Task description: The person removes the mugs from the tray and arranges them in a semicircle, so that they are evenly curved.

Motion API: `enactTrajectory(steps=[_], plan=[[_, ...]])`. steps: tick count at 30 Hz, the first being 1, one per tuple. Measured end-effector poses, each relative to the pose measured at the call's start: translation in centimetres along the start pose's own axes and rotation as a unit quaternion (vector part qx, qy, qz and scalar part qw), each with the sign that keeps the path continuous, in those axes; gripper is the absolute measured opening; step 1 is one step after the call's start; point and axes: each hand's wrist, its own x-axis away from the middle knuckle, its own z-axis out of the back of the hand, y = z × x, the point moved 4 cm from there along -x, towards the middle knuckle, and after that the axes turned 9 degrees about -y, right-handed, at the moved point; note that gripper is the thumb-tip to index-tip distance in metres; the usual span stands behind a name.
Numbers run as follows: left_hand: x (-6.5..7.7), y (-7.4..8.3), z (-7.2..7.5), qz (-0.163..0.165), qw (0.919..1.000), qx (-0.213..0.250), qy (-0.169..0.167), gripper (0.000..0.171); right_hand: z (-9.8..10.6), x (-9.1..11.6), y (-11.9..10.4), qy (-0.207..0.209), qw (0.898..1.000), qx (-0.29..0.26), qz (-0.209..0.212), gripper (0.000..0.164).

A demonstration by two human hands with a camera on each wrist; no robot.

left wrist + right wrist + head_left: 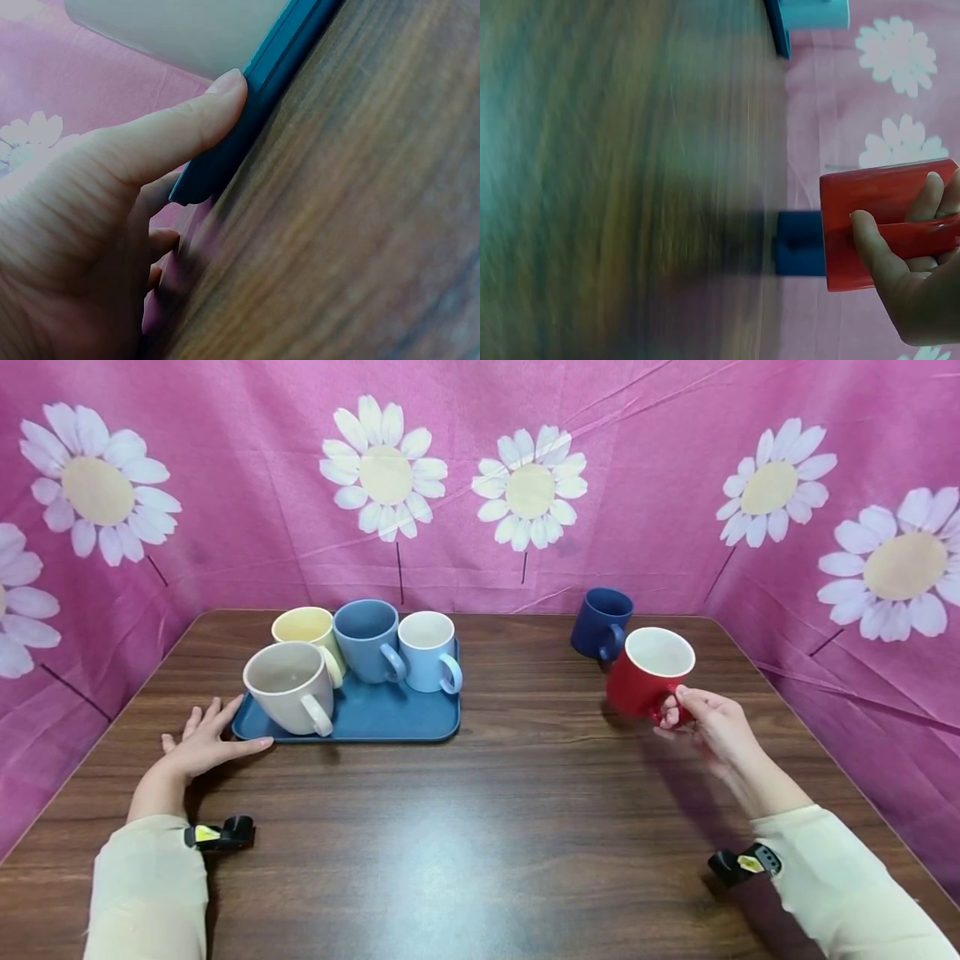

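Observation:
My right hand (716, 727) grips the handle of a red mug (847, 195) with a white inside. The mug is raised off the tabletop, slightly tilted, its shadow below. A dark blue mug (600, 622) stands just behind it. On the left, my left hand (198, 743) spreads its straight fingers at the near left corner of a blue tray (390, 718); the thumb touches the tray's edge in the left wrist view. Nearest that hand on the tray is a grey-white mug (288, 689). Behind it stand a yellow mug (303, 625), a grey-blue mug (363, 643) and a light blue mug (426, 656).
The brown wooden table (480, 802) spreads between the tray and the red mug. A pink cloth (465, 577) with white daisies hangs along the back and both sides. Each wrist wears a black strap-on camera.

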Motion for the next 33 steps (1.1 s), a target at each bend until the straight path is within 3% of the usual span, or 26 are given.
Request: enactTrajectory(steps=[11, 21, 33], plan=[[0.1, 0.2, 0.0, 0.001, 1.0, 0.005, 0.001, 0.097, 3.7, -1.1, -0.4, 0.075, 0.995, -0.059, -0.03, 0.027], [0.2, 0.1, 0.0, 0.001, 1.0, -0.001, 0.003, 0.096, 6.2, -3.0, -0.9, 0.167, 0.984, -0.052, -0.023, 0.027], [0.1, 0.0, 0.0, 0.002, 1.0, -0.002, 0.005, 0.096, 7.8, -5.3, -0.3, 0.213, 0.975, -0.035, -0.042, 0.031]])
